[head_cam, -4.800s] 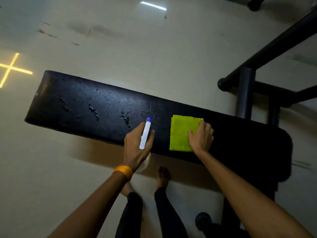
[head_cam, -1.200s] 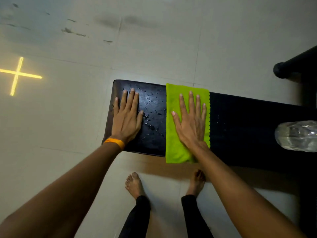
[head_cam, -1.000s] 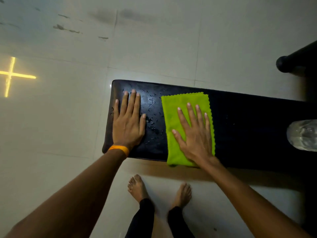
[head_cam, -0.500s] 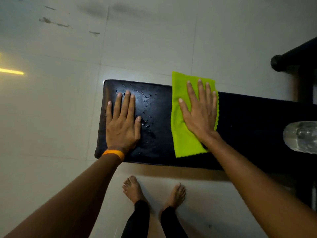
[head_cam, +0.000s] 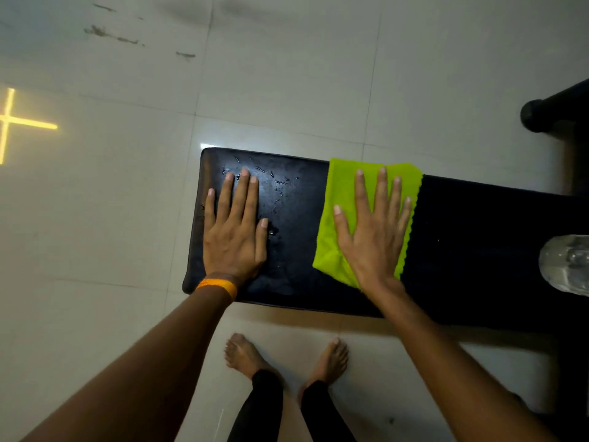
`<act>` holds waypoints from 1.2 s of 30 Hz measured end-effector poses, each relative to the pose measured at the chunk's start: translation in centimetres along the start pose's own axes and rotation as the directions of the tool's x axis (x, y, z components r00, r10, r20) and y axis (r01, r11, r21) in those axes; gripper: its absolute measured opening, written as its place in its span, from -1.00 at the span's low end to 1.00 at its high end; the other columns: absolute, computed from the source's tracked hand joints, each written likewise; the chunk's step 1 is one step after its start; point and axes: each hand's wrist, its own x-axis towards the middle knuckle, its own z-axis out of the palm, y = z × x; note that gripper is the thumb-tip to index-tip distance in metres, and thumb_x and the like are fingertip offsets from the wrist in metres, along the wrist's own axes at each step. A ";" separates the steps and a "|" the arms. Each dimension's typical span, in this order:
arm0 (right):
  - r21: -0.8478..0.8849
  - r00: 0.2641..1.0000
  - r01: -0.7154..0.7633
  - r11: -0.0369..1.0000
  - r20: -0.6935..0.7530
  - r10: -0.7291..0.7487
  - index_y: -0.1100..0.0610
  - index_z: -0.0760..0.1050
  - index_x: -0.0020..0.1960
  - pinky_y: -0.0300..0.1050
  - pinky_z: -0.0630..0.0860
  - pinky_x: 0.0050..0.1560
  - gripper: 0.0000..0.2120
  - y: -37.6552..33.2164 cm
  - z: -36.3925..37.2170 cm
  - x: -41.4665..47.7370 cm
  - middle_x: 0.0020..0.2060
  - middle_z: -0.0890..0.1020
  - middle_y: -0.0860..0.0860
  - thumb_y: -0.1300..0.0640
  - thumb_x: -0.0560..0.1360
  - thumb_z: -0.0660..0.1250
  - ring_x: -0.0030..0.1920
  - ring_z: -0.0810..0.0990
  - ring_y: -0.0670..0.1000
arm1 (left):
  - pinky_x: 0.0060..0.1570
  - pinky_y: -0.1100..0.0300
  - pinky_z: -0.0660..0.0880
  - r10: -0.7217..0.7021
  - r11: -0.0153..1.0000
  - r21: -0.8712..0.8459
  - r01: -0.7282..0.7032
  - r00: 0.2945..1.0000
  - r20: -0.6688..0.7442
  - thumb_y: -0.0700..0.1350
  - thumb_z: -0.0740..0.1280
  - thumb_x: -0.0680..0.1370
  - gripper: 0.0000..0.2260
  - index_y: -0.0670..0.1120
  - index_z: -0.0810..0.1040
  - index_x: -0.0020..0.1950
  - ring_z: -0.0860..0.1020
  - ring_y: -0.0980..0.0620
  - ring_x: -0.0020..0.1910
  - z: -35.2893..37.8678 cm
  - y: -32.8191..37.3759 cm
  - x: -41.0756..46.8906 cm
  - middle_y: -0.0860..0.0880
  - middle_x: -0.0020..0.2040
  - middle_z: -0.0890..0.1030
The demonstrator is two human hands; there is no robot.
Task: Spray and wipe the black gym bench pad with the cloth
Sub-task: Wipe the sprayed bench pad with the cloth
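Head view, the only one I have: black bench pad runs left to right across the frame, its left end squared off above pale floor tiles. Left hand lies flat, fingers spread, on the pad's left end; holding nothing, likely there to brace my lean. Right hand also flat and wide, palm pressing the green cloth onto the pad just right of the wet patch; the cloth reaches the far edge. Flat pressure suits wiping rather than gripping. Droplets sit between the two hands, so I judge that stretch unwiped. Spray bottle, clear, stands on the pad at the frame's right edge, parked out of the stroke. Count: one cloth, one bottle, one pad, two hands, one orange wristband.
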 end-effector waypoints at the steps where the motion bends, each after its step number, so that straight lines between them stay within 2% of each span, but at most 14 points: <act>1: 0.003 1.000 0.004 1.000 0.015 -0.004 -0.06 0.10 0.64 0.27 -0.03 0.60 -0.35 -1.0 0.2 -2.7 0.64 0.08 0.12 -0.28 0.62 0.03 0.64 0.00 0.21 | 0.61 -0.20 0.00 -0.001 1.000 0.000 0.001 1.000 -0.002 0.05 0.04 0.64 -0.40 -0.14 0.12 0.66 0.05 -0.14 0.66 -0.1 0.0 0.0 -0.12 0.67 0.12; 2: -0.003 0.998 0.042 0.999 0.044 -0.042 -0.05 0.15 0.62 0.28 -0.03 0.60 -0.36 -1.7 0.4 -5.2 0.63 0.12 0.14 -0.27 0.61 0.05 0.63 0.06 0.24 | 0.61 -0.20 0.01 0.000 1.000 0.001 0.000 1.000 -0.003 0.05 0.04 0.64 -0.40 -0.14 0.12 0.66 0.06 -0.14 0.66 -0.1 0.1 0.1 -0.12 0.67 0.12; 4: -0.011 0.982 0.156 0.988 0.108 -0.154 -0.03 0.37 0.50 0.36 0.07 0.56 -0.43 -2.0 0.5 -7.9 0.52 0.34 0.20 -0.27 0.59 0.12 0.49 0.31 0.31 | 0.61 -0.20 0.00 0.004 1.000 0.006 -0.004 1.000 0.002 0.05 0.05 0.64 -0.40 -0.14 0.11 0.66 0.05 -0.14 0.66 -0.1 0.0 0.1 -0.12 0.67 0.12; 6: -0.002 0.962 0.227 0.974 0.154 -0.224 -0.05 0.45 0.38 0.38 0.10 0.53 -0.49 -1.8 0.1 -5.9 0.45 0.43 0.17 -0.30 0.57 0.12 0.37 0.41 0.30 | 0.61 -0.19 0.00 0.001 1.000 0.011 -0.001 1.000 0.005 0.04 0.04 0.64 -0.40 -0.14 0.10 0.66 0.04 -0.14 0.66 -0.1 0.0 0.1 -0.12 0.67 0.11; 11: 0.030 0.972 0.232 0.972 0.041 -0.233 -0.13 0.17 0.60 0.29 -0.04 0.59 -0.41 -6.2 0.0 3.9 0.63 0.17 0.05 -0.30 0.63 0.00 0.61 0.12 0.20 | 0.61 -0.18 -0.02 0.005 1.000 0.019 -0.005 1.000 -0.006 0.05 0.04 0.64 -0.39 -0.14 0.11 0.66 0.06 -0.15 0.66 0.2 -0.1 0.2 -0.13 0.67 0.12; 14: 0.015 0.938 0.339 0.941 0.069 -0.339 -0.13 0.03 0.64 0.28 -0.08 0.60 -0.41 -6.2 0.3 1.9 0.65 0.05 0.05 -0.26 0.65 -0.02 0.65 -0.02 0.17 | 0.62 -0.17 -0.03 0.003 1.000 0.005 -0.003 1.000 -0.008 0.05 0.05 0.63 -0.39 -0.14 0.10 0.66 0.06 -0.15 0.66 0.2 -0.2 0.2 -0.13 0.67 0.12; 17: 0.017 0.862 0.496 0.868 0.111 -0.494 -0.14 0.14 0.62 0.25 -0.03 0.60 -0.43 -1.0 0.0 0.0 0.64 0.13 0.06 -0.25 0.64 0.04 0.64 0.03 0.17 | 0.62 -0.16 -0.03 0.009 1.000 -0.001 -0.009 1.000 -0.017 0.04 0.05 0.64 -0.39 -0.14 0.10 0.66 0.08 -0.15 0.65 0.1 -0.2 0.1 -0.13 0.66 0.14; 20: -0.002 0.934 0.351 0.936 0.077 -0.350 -0.03 0.32 0.55 0.25 0.03 0.60 -0.43 3.5 -0.3 2.4 0.56 0.30 0.17 -0.27 0.64 0.00 0.61 0.15 0.22 | 0.62 -0.15 -0.06 0.002 1.000 0.004 -0.002 1.000 -0.004 0.05 0.03 0.64 -0.39 -0.14 0.10 0.66 0.05 -0.14 0.66 0.2 -0.2 0.2 -0.12 0.67 0.12; 22: -0.020 0.983 0.174 0.985 0.058 -0.172 -0.03 0.23 0.59 0.25 0.02 0.60 -0.42 4.7 -0.6 1.6 0.60 0.21 0.15 -0.25 0.65 -0.02 0.62 0.09 0.20 | 0.62 -0.16 -0.06 0.002 1.000 -0.008 -0.002 1.000 0.003 0.06 0.02 0.64 -0.39 -0.14 0.09 0.66 0.03 -0.14 0.66 0.1 -0.2 0.1 -0.12 0.67 0.11; 25: -0.024 0.999 -0.036 0.999 0.026 0.036 -0.08 0.09 0.64 0.29 0.01 0.59 -0.39 1.6 0.2 -4.9 0.65 0.07 0.11 -0.24 0.64 -0.01 0.64 0.00 0.20 | 0.62 -0.18 -0.03 0.007 1.000 -0.008 -0.007 1.000 0.000 0.06 0.03 0.65 -0.40 -0.14 0.09 0.66 0.04 -0.14 0.66 0.1 -0.1 0.2 -0.12 0.67 0.10; 28: -0.009 0.999 -0.004 1.000 0.052 0.005 -0.11 0.19 0.60 0.36 0.03 0.56 -0.41 -3.4 1.6 -10.9 0.61 0.19 0.16 -0.26 0.62 0.05 0.62 0.08 0.25 | 0.62 -0.18 -0.02 0.008 1.000 -0.020 -0.008 1.000 -0.006 0.05 0.04 0.65 -0.40 -0.15 0.10 0.66 0.05 -0.14 0.66 0.2 -0.2 0.1 -0.12 0.67 0.11; 31: -0.005 0.986 0.158 0.987 0.052 -0.158 -0.16 0.25 0.56 0.39 0.02 0.55 -0.44 -3.7 1.7 -7.4 0.54 0.33 0.15 -0.28 0.60 0.10 0.62 0.10 0.23 | 0.62 -0.17 -0.02 0.008 0.999 -0.032 -0.009 1.000 -0.027 0.05 0.03 0.65 -0.41 -0.15 0.13 0.66 0.06 -0.13 0.66 0.3 -0.2 0.1 -0.13 0.67 0.13; 33: 0.003 0.979 0.200 0.980 0.039 -0.200 -0.20 0.15 0.60 0.35 -0.04 0.57 -0.41 -2.7 0.9 -3.9 0.62 0.17 0.07 -0.31 0.61 0.08 0.64 0.00 0.17 | 0.62 -0.17 -0.02 0.019 0.999 -0.027 -0.019 0.999 -0.035 0.06 0.03 0.66 -0.41 -0.15 0.13 0.66 0.06 -0.13 0.66 0.4 -0.2 0.1 -0.13 0.66 0.13; 36: 0.015 1.000 0.015 1.000 0.009 -0.015 -0.18 0.04 0.63 0.30 -0.08 0.59 -0.39 -4.2 1.1 -4.6 0.66 0.03 0.03 -0.31 0.63 0.01 0.65 -0.07 0.16 | 0.61 -0.19 -0.01 0.015 1.000 -0.026 -0.016 1.000 -0.027 0.06 0.03 0.66 -0.41 -0.15 0.12 0.66 0.05 -0.13 0.66 0.5 -0.4 0.1 -0.13 0.67 0.13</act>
